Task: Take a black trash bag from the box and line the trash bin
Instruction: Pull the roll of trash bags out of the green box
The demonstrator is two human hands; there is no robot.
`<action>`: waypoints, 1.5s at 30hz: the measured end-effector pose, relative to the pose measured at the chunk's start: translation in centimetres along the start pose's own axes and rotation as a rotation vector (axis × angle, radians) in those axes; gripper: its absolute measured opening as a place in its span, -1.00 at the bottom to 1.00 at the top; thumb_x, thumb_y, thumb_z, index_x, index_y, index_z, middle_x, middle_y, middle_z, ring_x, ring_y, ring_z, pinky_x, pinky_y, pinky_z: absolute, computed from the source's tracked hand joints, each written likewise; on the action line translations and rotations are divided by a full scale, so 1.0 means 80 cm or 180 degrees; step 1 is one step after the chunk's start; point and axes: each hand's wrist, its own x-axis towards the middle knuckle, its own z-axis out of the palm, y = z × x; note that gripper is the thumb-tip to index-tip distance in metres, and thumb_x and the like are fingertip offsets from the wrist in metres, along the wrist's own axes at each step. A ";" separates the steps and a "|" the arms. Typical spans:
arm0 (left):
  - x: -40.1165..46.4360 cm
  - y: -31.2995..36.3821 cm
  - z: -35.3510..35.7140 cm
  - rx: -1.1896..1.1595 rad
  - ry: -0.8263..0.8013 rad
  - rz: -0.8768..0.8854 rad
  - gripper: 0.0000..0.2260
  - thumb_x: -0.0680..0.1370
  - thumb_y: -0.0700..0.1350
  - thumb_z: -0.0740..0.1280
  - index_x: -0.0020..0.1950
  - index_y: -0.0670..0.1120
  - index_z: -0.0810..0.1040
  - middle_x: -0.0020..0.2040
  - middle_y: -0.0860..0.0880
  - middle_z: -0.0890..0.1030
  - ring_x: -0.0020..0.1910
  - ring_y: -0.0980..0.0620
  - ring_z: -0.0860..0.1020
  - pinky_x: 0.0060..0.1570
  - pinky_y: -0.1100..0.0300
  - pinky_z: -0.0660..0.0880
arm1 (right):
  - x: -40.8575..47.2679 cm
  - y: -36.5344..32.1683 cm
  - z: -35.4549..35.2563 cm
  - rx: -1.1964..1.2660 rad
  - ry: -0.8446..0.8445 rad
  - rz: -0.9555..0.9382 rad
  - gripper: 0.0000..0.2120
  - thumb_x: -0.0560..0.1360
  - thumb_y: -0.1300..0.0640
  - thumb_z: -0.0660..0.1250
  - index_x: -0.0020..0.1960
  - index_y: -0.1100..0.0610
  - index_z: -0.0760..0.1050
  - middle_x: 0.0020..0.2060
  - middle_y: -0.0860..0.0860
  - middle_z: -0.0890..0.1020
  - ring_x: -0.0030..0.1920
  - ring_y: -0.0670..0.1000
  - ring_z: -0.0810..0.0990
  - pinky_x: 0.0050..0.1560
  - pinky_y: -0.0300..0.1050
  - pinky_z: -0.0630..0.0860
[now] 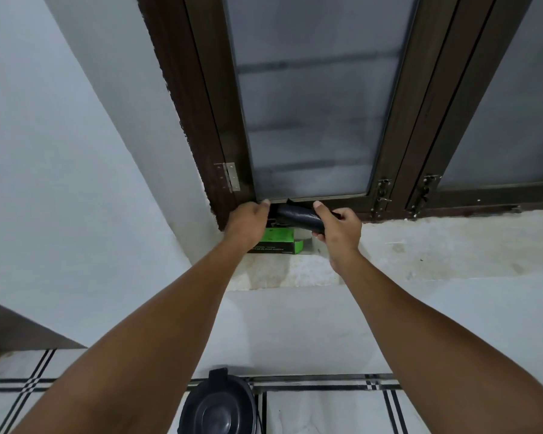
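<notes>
A green and black box point(279, 241) lies on the concrete window sill point(420, 249), in its left corner. Above it I hold a roll of black trash bags point(298, 216). My right hand point(337, 228) grips the roll's right end. My left hand point(248, 222) is at the roll's left end, fingers curled over the loose edge; the contact itself is hidden behind the hand. The black trash bin point(220, 405) stands on the floor below, between my forearms, seen from above with its lid closed.
A brown-framed window with frosted glass point(311, 104) rises right behind the sill, with metal latches point(383, 195) at its bottom. White walls stand left and below. The floor is white tile with black lines point(326, 408).
</notes>
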 end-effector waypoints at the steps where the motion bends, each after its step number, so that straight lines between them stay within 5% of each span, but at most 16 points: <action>1: -0.005 0.010 0.000 -0.0744 -0.0359 -0.0394 -0.54 0.66 0.22 0.16 0.13 -0.15 0.59 -0.03 -0.13 0.67 -0.06 -0.10 0.64 -0.03 0.05 0.59 | -0.002 0.001 0.006 0.0072 -0.0115 -0.0002 -0.65 0.42 0.03 0.59 -0.04 0.17 0.47 -0.01 0.18 0.63 -0.05 0.13 0.71 -0.34 -0.18 0.62; 4: -0.008 0.020 -0.002 -0.1591 -0.1008 -0.0695 -0.55 0.59 0.30 0.26 0.21 -0.06 0.51 0.07 -0.15 0.68 0.02 -0.08 0.67 0.02 0.06 0.63 | -0.008 0.004 0.025 -0.0090 -0.0635 -0.0021 -0.65 0.39 0.04 0.60 -0.11 0.12 0.43 -0.11 0.16 0.60 -0.11 0.10 0.68 -0.22 -0.05 0.66; 6: -0.005 0.015 -0.005 -0.1965 -0.0919 -0.0657 -0.57 0.57 0.19 0.38 0.25 -0.11 0.53 0.11 -0.18 0.69 0.04 -0.11 0.70 0.06 0.00 0.66 | -0.013 0.003 0.036 -0.0355 -0.1019 -0.0040 -0.68 0.39 0.08 0.60 -0.12 0.10 0.45 -0.15 0.11 0.58 -0.12 0.07 0.63 -0.10 0.02 0.62; 10: -0.001 0.005 -0.009 -0.2370 -0.0709 -0.0727 -0.62 0.55 0.01 0.47 0.26 -0.18 0.56 0.12 -0.18 0.69 0.06 -0.15 0.70 0.10 -0.12 0.65 | -0.020 -0.006 0.052 -0.0438 -0.1267 0.0134 -0.71 0.48 0.21 0.50 0.17 0.12 0.57 0.05 0.13 0.68 0.08 0.10 0.68 0.19 0.12 0.63; 15: -0.010 0.000 -0.018 -0.2704 -0.0827 -0.0872 -0.62 0.53 0.06 0.48 0.23 -0.15 0.59 0.15 -0.16 0.69 0.09 -0.12 0.68 0.03 -0.02 0.65 | -0.031 -0.020 0.063 -0.0685 -0.1246 0.0194 -0.86 0.65 0.11 0.31 -0.01 0.12 0.61 -0.02 0.12 0.70 0.06 0.16 0.66 0.06 0.07 0.64; 20: -0.021 0.007 -0.032 -0.3386 -0.1232 -0.1203 -0.59 0.58 0.14 0.33 0.31 -0.10 0.54 0.22 -0.19 0.65 0.22 -0.17 0.61 0.21 -0.06 0.56 | -0.036 -0.032 0.059 0.0152 -0.0910 0.0725 -0.79 0.65 0.36 0.13 0.11 0.16 0.50 0.06 0.19 0.62 0.02 0.15 0.63 -0.04 0.12 0.66; 22: -0.024 0.005 -0.036 -0.3331 -0.1294 -0.1248 -0.57 0.56 0.14 0.36 0.30 -0.11 0.57 0.21 -0.20 0.67 0.20 -0.20 0.63 0.24 -0.11 0.56 | -0.040 -0.037 0.057 0.0319 -0.0884 0.0869 -0.67 0.61 0.44 0.10 0.25 0.16 0.48 0.10 0.19 0.60 0.00 0.15 0.62 -0.13 0.09 0.65; 26: -0.030 0.000 -0.038 -0.2950 -0.1374 -0.1245 -0.61 0.57 0.10 0.39 0.27 -0.12 0.63 0.14 -0.18 0.71 0.02 -0.17 0.69 -0.07 0.01 0.64 | -0.050 -0.049 0.062 0.0374 -0.0606 0.1141 -0.63 0.60 0.41 0.06 0.31 0.21 0.47 -0.05 0.18 0.62 -0.15 0.18 0.64 -0.17 0.04 0.64; 29: -0.028 -0.006 -0.037 -0.2849 -0.1334 -0.1193 -0.59 0.55 0.01 0.43 0.34 -0.16 0.59 0.19 -0.21 0.69 -0.01 -0.18 0.70 -0.18 0.01 0.67 | -0.054 -0.053 0.061 0.0275 -0.0844 0.1348 -0.69 0.64 0.09 0.20 0.27 0.24 0.52 -0.04 0.22 0.67 -0.09 0.23 0.68 0.05 0.18 0.65; 32: -0.028 -0.008 -0.039 -0.2683 -0.1222 -0.1234 -0.60 0.52 -0.03 0.45 0.30 -0.17 0.61 0.15 -0.22 0.70 0.03 -0.21 0.70 -0.08 -0.02 0.66 | -0.051 -0.050 0.054 -0.0455 -0.1576 0.1060 -0.47 0.48 -0.27 0.43 0.16 0.17 0.59 0.01 0.16 0.73 0.02 0.19 0.73 0.18 0.22 0.63; 39: -0.028 -0.014 -0.057 -0.2510 -0.1091 -0.1364 -0.65 0.49 -0.04 0.34 0.19 -0.19 0.63 0.09 -0.21 0.69 -0.04 -0.19 0.66 -0.02 0.01 0.62 | -0.042 -0.051 0.035 -0.1940 -0.2058 0.0385 -0.72 0.47 0.07 0.56 0.09 0.18 0.63 -0.04 0.11 0.74 -0.04 0.10 0.72 -0.08 -0.09 0.60; 42: -0.027 -0.019 -0.059 -0.2408 -0.1038 -0.1416 -0.61 0.46 -0.02 0.39 0.23 -0.18 0.63 0.11 -0.19 0.71 0.06 -0.21 0.67 0.11 -0.05 0.61 | -0.035 -0.053 0.035 -0.1805 -0.1843 0.0314 -0.74 0.51 0.05 0.50 0.12 0.16 0.59 0.00 0.12 0.72 0.02 0.11 0.69 0.07 -0.03 0.60; 45: -0.025 -0.022 -0.058 -0.2219 -0.1057 -0.1367 -0.57 0.42 -0.03 0.48 0.26 -0.14 0.62 0.09 -0.18 0.72 0.06 -0.20 0.68 0.05 -0.03 0.63 | -0.028 -0.055 0.035 -0.0905 -0.1509 0.0752 -0.90 0.60 0.12 0.34 0.07 0.12 0.52 -0.01 0.14 0.67 -0.05 0.12 0.65 -0.07 0.01 0.60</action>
